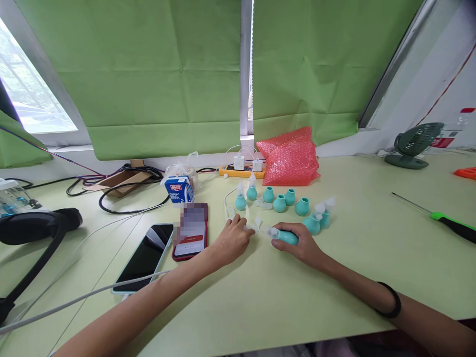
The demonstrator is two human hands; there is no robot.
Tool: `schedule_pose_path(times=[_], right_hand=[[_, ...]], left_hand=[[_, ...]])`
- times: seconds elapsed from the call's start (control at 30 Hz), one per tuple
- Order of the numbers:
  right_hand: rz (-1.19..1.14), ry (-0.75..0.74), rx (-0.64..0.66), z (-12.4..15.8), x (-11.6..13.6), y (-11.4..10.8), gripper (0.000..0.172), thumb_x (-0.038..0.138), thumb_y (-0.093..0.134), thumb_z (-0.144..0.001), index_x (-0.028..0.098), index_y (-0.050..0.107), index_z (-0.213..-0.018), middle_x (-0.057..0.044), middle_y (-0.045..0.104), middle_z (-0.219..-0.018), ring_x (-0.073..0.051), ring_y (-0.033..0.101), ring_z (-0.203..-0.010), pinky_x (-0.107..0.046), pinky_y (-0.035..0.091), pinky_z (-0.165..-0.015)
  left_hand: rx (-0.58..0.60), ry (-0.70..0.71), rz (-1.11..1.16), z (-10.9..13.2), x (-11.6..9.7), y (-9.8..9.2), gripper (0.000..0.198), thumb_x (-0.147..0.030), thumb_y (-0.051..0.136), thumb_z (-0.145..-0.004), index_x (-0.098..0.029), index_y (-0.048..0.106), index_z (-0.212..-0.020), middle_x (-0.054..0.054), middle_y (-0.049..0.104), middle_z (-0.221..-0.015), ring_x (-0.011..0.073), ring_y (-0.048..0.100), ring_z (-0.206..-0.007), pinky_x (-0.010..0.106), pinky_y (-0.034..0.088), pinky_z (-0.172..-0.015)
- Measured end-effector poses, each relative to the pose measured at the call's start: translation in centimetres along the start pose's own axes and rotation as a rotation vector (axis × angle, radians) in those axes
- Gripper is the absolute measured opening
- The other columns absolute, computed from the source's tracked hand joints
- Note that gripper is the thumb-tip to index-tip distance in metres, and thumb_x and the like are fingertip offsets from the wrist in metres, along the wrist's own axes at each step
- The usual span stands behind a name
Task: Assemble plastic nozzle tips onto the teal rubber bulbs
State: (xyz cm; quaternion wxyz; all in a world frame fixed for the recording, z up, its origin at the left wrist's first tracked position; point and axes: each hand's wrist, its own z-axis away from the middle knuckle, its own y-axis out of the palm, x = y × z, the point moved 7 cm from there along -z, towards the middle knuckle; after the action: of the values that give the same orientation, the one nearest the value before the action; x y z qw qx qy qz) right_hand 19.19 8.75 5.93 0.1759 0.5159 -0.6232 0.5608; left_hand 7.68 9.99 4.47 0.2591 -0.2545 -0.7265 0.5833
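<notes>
In my right hand (303,243) is a teal rubber squeeze bulb (288,237), lying on its side with a translucent nozzle pointing left. My left hand (235,239) rests on the table with curled fingers, facing that nozzle. Small translucent plastic pieces (258,222) lie at its fingertips; what it pinches, if anything, is too small to make out. Behind the hands stand several open teal bulbs (279,203) without nozzles. Two bulbs with clear nozzles (240,201) are at the back left, and two more (312,223) stand close beside my right hand.
Two phones (145,255) lie to the left, near a blue milk carton (179,190). Cables and a yellow power strip (241,171) run along the back, beside a red bubble-wrap bag (290,161). Rightward are a screwdriver (451,225) and a green fan (412,144). Headphones (37,225) lie far left.
</notes>
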Motion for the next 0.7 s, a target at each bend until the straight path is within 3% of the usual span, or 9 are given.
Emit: schedule_pose_path(times=[0.17, 0.33, 0.5, 0.6, 0.7], right_hand=[[0.02, -0.01, 0.009, 0.0, -0.2, 0.1, 0.018, 0.034, 0.052, -0.068, 0.016, 0.054, -0.07, 0.0, 0.05, -0.061, -0.012, 0.045, -0.057, -0.022, 0.037, -0.053], [0.064, -0.051, 0.036, 0.0, 0.3, 0.4, 0.016, 0.032, 0.052, -0.069, 0.016, 0.055, -0.07, 0.001, 0.053, -0.062, -0.012, 0.047, -0.057, -0.022, 0.038, -0.054], [0.069, -0.083, 0.079, 0.3, 1.0, 1.1, 0.014, 0.03, 0.052, -0.071, 0.016, 0.056, -0.073, 0.0, 0.057, -0.064, -0.011, 0.048, -0.056, -0.022, 0.038, -0.055], [0.059, -0.072, 0.1, 0.5, 1.0, 1.6, 0.016, 0.031, 0.05, -0.072, 0.016, 0.055, -0.074, 0.0, 0.055, -0.062, -0.011, 0.047, -0.054, -0.022, 0.037, -0.052], [0.04, -0.058, 0.117, 0.7, 1.0, 2.1, 0.018, 0.033, 0.049, -0.073, 0.016, 0.054, -0.073, 0.002, 0.051, -0.059, -0.01, 0.043, -0.052, -0.021, 0.035, -0.051]], left_hand=[[-0.03, -0.026, 0.01, 0.3, 0.2, -0.3, 0.031, -0.011, 0.032, -0.082, -0.015, 0.043, -0.111, 0.009, 0.052, -0.091, 0.0227, 0.04, -0.087, 0.034, 0.038, -0.068], [-0.11, -0.107, 0.189, 0.9, 0.5, -2.7, 0.022, -0.019, 0.03, -0.085, -0.015, 0.046, -0.1, 0.008, 0.056, -0.094, 0.0239, 0.039, -0.095, 0.036, 0.037, -0.072], [-0.217, -0.223, 0.776, 2.3, 0.6, -4.7, 0.015, -0.026, 0.025, -0.088, -0.018, 0.037, -0.092, 0.01, 0.052, -0.105, 0.0177, 0.046, -0.099, 0.035, 0.037, -0.081], [-0.226, -0.228, 1.177, 2.8, 0.1, -4.4, 0.012, -0.03, 0.024, -0.088, -0.021, 0.032, -0.088, 0.009, 0.052, -0.109, 0.0147, 0.043, -0.108, 0.034, 0.033, -0.088], [-0.194, -0.225, 1.422, 2.8, -0.5, -3.3, 0.013, -0.034, 0.026, -0.087, -0.022, 0.03, -0.084, 0.009, 0.052, -0.113, 0.0141, 0.037, -0.115, 0.037, 0.026, -0.094]])
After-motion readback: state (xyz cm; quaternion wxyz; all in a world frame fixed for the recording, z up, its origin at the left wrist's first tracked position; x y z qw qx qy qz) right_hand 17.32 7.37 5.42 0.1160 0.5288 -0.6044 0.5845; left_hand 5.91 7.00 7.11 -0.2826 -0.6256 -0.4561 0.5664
